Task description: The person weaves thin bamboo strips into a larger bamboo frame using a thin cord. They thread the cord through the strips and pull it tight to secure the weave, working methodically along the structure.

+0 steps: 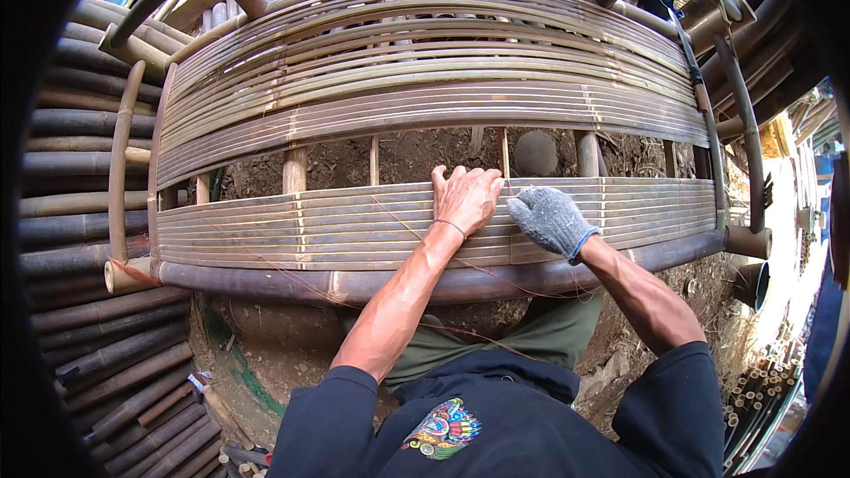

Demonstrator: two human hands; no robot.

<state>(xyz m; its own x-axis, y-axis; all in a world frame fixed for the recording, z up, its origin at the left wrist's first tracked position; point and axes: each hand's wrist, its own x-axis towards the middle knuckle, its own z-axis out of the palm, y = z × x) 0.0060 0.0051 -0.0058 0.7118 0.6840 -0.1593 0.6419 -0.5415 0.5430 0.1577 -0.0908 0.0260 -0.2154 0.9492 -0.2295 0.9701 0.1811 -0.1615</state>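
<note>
A bamboo bench frame lies before me, its near seat strip made of long narrow bamboo slats (372, 221). My left hand (465, 201), bare, curls its fingers over the far edge of these slats, around their middle. Close by on the right is my right hand (549, 219), in a grey knitted glove, with thumb and fingers pressed together at the same edge. Thin reddish cord (407, 227) trails loosely over the slats and the front pole. A bit of it shows at the gloved fingertips, which partly hide it. A thick dark bamboo pole (257, 281) forms the front edge.
Beyond a gap showing bare soil and a round grey stone (536, 153), more slats (425, 111) form the far seat and backrest. Bamboo poles (88, 164) are stacked at left. A long thin tool (691, 53) leans at the bench's right end. Cut bamboo (757, 394) lies lower right.
</note>
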